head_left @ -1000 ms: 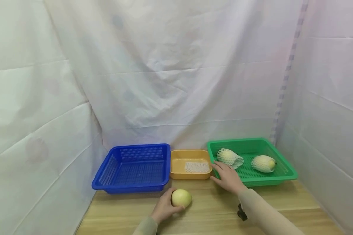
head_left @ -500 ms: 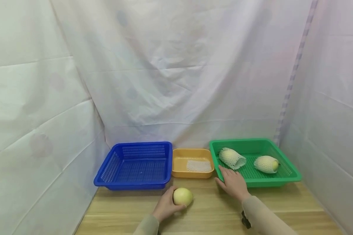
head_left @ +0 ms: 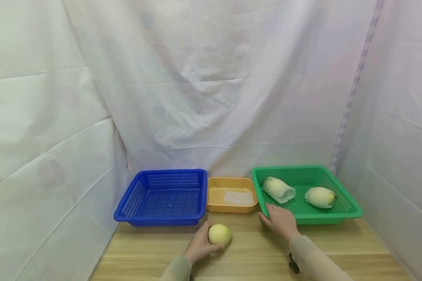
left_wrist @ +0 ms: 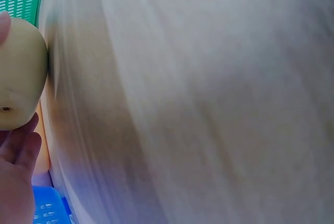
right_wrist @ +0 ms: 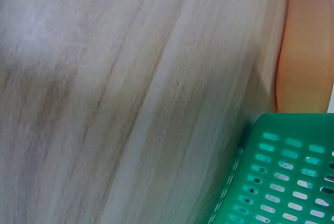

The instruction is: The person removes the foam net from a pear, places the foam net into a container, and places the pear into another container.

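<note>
My left hand holds a bare pale yellow-green pear just above or on the wooden table, with the thumb on its near side. In the left wrist view, fingertips touch the pear, whose dark blossom end shows. My right hand lies at the front left corner of the green basket, fingers spread over its rim; whether they touch it is unclear. Inside that basket are two pears in white foam nets, one on the left and one on the right. The right wrist view shows no hand.
Left of the pear stands a blue basket. Between the two baskets sits a small yellow tray, a flat white foam net lying in it. White cloth hangs behind and on both sides. The wooden table extends in front.
My right hand has drawn back a little from the yellow tray toward the green basket's front corner. My left hand keeps its hold on the pear. The view has shifted slightly.
</note>
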`<state>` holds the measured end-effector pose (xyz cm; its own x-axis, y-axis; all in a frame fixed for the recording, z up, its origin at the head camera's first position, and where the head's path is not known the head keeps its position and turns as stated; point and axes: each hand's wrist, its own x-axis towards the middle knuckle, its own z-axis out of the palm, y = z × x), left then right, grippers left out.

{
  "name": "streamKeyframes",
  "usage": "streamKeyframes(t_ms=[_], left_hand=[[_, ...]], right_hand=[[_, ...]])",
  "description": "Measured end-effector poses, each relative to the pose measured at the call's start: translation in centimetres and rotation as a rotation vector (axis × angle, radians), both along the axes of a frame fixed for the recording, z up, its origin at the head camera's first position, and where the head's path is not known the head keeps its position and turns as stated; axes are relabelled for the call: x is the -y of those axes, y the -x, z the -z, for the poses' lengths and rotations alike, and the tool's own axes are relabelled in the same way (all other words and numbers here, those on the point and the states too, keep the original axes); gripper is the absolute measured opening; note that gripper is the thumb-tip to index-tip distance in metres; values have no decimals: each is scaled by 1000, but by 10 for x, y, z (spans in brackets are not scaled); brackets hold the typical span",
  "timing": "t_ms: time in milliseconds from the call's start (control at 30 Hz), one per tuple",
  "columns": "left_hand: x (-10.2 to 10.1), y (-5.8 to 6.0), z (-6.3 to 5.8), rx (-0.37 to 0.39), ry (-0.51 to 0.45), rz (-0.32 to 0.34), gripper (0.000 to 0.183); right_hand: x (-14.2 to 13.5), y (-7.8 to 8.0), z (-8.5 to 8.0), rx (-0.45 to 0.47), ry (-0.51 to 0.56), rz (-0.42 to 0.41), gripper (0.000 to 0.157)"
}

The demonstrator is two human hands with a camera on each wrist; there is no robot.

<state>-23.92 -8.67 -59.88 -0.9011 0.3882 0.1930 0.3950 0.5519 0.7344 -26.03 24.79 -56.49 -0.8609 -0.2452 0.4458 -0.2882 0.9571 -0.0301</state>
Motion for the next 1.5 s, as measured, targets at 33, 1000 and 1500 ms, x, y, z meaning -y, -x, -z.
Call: streamKeyframes(t_ms=[33,1000,1500], left_hand=[[0,0,1,1,1,-1,70],[-10,3,-2,-64,68,2,80],[-12,5,-19,-100,205,-17,71]], right_hand=[[0,0,1,-7,-2,-4,50],[-6,1,4,-80,-11,-32,40],[-2,2,3,-67,-7,-29,38]])
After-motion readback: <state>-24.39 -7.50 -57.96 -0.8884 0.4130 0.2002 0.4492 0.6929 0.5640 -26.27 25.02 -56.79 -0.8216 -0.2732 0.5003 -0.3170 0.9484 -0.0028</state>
